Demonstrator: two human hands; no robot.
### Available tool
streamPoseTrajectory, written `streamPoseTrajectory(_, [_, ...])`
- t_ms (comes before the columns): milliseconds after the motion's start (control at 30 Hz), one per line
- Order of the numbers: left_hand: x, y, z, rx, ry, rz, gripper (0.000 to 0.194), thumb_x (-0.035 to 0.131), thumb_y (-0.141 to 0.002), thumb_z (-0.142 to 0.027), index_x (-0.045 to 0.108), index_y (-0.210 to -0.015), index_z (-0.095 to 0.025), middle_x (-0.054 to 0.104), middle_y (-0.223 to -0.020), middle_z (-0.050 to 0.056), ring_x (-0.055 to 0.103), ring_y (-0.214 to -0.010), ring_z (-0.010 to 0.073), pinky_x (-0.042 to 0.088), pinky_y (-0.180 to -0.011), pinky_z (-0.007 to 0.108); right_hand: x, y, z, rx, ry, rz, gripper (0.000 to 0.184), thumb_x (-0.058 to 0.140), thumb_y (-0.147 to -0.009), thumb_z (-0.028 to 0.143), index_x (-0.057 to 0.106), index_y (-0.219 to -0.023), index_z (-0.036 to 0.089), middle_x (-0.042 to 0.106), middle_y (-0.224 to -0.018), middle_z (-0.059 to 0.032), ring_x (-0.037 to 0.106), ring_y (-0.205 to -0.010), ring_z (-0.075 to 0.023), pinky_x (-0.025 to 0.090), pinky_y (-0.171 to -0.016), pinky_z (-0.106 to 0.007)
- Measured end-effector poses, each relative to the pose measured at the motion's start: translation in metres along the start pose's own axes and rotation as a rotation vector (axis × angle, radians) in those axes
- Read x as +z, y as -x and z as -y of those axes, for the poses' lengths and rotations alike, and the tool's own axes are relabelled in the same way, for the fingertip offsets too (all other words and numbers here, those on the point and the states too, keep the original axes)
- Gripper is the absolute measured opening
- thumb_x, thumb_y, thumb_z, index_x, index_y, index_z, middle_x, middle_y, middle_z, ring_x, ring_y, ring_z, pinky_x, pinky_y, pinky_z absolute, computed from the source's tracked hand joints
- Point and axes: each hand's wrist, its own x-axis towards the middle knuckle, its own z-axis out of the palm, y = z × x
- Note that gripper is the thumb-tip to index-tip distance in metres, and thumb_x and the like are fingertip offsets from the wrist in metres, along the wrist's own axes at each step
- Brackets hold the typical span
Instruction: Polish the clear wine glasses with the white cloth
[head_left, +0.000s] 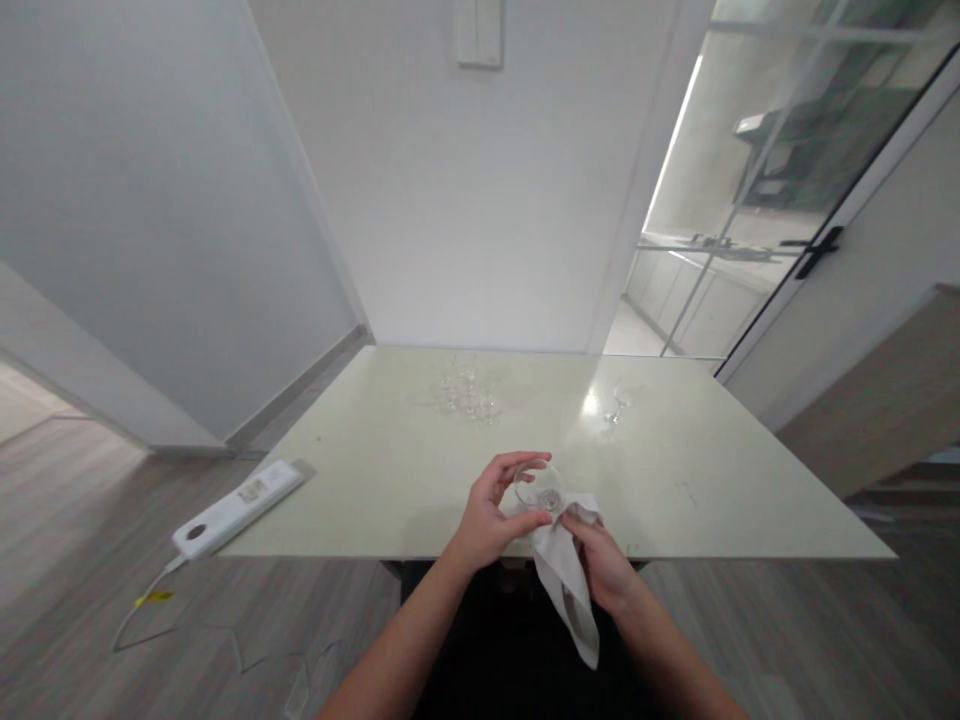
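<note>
My left hand (486,515) is curled around a clear drinking glass (531,482) above the table's near edge, thumb below and fingers over the rim side. The glass is tilted, its opening toward the upper left. At its lower right, my right hand (604,562) pinches a white cloth (564,575) against the glass. Most of the cloth hangs down past the table edge in front of my dark clothing. Part of my right fingers is hidden by the fabric.
On the pale table (360,500), several clear glasses (466,390) stand grouped near the back. A separate stemmed glass (619,402) is farther right. A white power strip (238,508) with a cable lies at the left edge. Behind are a wall and a glazed door (757,200).
</note>
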Motion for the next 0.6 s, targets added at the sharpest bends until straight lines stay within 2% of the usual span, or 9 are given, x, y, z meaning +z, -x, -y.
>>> streamPoseTrajectory(167, [0.006,0.004,-0.009,0.035,-0.216,0.113,0.067,0.087,-0.065,-0.026,0.059,-0.126,-0.024,0.064,-0.128,0.012,0.059,-0.119,0.0278,0.045,-0.101,0.042,-0.008,-0.009,-0.010,-0.096,0.059,-0.102,0.033,0.076,-0.069,0.030,0.071,-0.100,0.017,0.078,-0.097,-0.0066,0.071,-0.097,-0.0286,0.052,-0.093,-0.040])
streamPoseTrajectory(400, [0.011,0.003,-0.013,0.112,-0.250,0.227,0.064,0.087,-0.066,-0.029,0.061,-0.125,-0.024,0.065,-0.128,0.012,0.061,-0.118,0.0275,0.045,-0.103,0.043,-0.027,-0.014,-0.019,-0.152,0.201,-0.197,0.036,0.068,-0.066,0.024,0.072,-0.101,0.018,0.077,-0.099,-0.0082,0.069,-0.100,-0.0291,0.050,-0.096,-0.042])
streamPoseTrajectory(600, [0.008,0.003,-0.010,0.127,-0.260,0.170,0.068,0.087,-0.066,-0.028,0.059,-0.128,-0.023,0.064,-0.128,0.014,0.060,-0.118,0.0277,0.046,-0.101,0.043,-0.025,-0.013,-0.016,-0.110,0.193,-0.231,0.033,0.073,-0.065,0.025,0.072,-0.096,0.016,0.078,-0.095,-0.0077,0.069,-0.101,-0.0305,0.052,-0.094,-0.043])
